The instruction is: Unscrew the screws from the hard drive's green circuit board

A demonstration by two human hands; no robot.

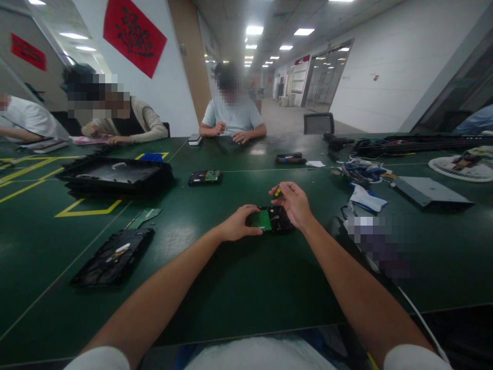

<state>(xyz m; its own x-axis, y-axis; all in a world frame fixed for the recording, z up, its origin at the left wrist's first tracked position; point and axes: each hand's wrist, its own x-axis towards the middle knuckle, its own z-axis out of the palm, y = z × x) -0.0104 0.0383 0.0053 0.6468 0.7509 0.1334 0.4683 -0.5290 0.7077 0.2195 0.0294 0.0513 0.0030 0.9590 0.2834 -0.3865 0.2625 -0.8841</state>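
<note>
A small black hard drive (271, 220) with a green circuit board lies on the dark green table (239, 277) in front of me. My left hand (239, 224) grips its left edge, thumb and fingers closed around it. My right hand (293, 201) rests at the drive's right side and holds a small yellow-handled screwdriver (277, 191) between thumb and fingers, its tip hidden by the hand.
A second drive (205, 177) lies further back. A stack of black trays (115, 176) stands at the left, and an opened black casing (113, 257) is near left. Cables and tools (362, 172) and a grey box (429, 191) are at the right. Three people sit across the table.
</note>
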